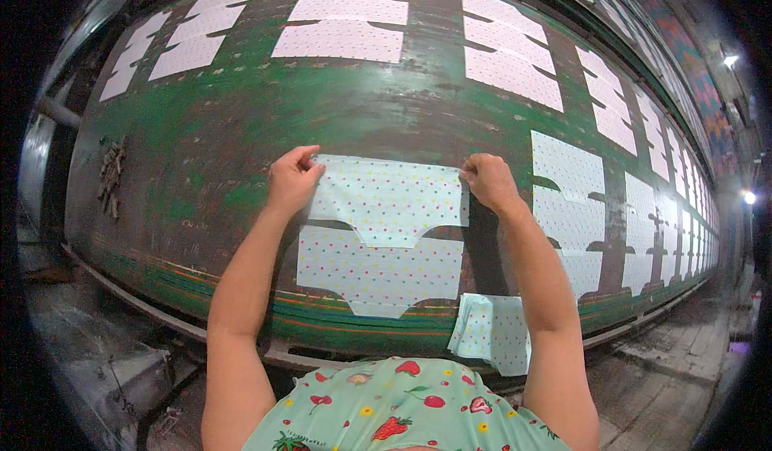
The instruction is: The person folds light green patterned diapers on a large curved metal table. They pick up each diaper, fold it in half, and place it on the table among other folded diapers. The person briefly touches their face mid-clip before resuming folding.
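Note:
A pale dotted fabric piece [386,197], cut with two curved notches along its near side, lies between my hands. My left hand [295,176] pinches its far left corner between thumb and fingers. At the far right corner, my right hand [490,179] grips the edge the same way. The piece's narrow middle part overlaps a second dotted fabric piece [380,267], which lies flat nearer to me. Close to my right forearm, a folded stack of dotted fabric [491,330] hangs partly over the table's near edge.
The long table [386,107] has a worn green and dark surface. Columns of overlapping fabric pieces [350,28] line its far side. More columns [567,209] run along the right. A small heap of brownish scraps [111,179] sits at left. A wooden floor [663,366] shows at right.

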Available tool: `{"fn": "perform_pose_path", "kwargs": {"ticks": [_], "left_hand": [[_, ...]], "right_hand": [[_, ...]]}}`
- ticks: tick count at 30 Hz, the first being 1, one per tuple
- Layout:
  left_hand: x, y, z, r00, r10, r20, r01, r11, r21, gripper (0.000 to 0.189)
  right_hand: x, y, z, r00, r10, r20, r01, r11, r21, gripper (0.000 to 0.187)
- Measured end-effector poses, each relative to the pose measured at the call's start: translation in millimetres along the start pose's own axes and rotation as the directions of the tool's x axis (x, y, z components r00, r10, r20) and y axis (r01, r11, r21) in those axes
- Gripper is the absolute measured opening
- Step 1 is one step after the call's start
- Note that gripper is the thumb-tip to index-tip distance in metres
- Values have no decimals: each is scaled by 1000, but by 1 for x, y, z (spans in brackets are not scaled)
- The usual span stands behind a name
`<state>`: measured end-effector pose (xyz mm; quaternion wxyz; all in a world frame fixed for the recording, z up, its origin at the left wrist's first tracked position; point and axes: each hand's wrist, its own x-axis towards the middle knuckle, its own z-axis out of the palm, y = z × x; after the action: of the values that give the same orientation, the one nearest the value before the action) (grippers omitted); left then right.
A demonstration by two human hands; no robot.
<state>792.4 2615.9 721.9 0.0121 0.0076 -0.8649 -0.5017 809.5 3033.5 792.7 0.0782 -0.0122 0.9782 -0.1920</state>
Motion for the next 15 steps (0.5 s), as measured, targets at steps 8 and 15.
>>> {"fn": "perform_pose_path", "kwargs": {"ticks": [8, 15], "left_hand": [[10, -5, 1, 998, -66, -15, 65, 998, -12, 45], [6, 14, -5, 992, 77, 103, -99, 968, 231, 34]], "right_hand": [[-2, -19, -6, 999, -10, 42, 16, 987, -160, 20], [-101, -135, 9, 789, -601, 132, 375, 640, 670, 11]]}}
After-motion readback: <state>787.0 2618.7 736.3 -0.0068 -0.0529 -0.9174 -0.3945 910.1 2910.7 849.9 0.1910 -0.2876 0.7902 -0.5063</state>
